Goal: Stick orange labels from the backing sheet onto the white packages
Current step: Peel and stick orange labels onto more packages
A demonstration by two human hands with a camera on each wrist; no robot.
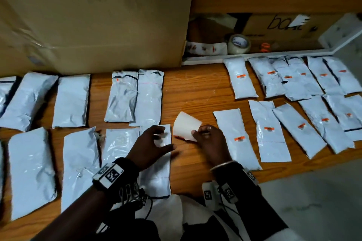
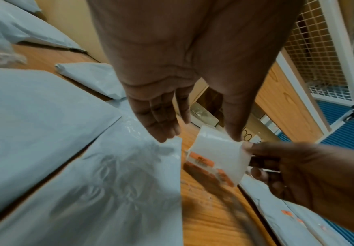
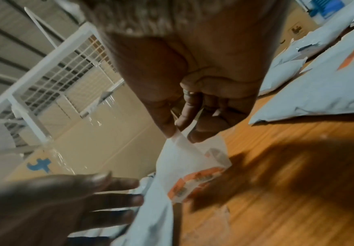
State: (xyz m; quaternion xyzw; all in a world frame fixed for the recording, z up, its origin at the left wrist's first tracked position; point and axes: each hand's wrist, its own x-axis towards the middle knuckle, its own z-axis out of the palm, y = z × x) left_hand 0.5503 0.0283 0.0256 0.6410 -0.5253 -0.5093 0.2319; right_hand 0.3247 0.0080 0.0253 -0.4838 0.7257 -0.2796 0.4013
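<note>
My right hand [image 1: 210, 139] pinched the sheet [image 1: 187, 126] by its near edge, curled above the wood between two packages. My left hand [image 1: 151, 143] lay flat, fingers straight, on the package [image 1: 156, 172] just left of it. Labels [image 2: 201, 160] clung to the sheet's underside. I judged that so limp a sheet might fold, a label sticking to itself or landing crooked.
</note>
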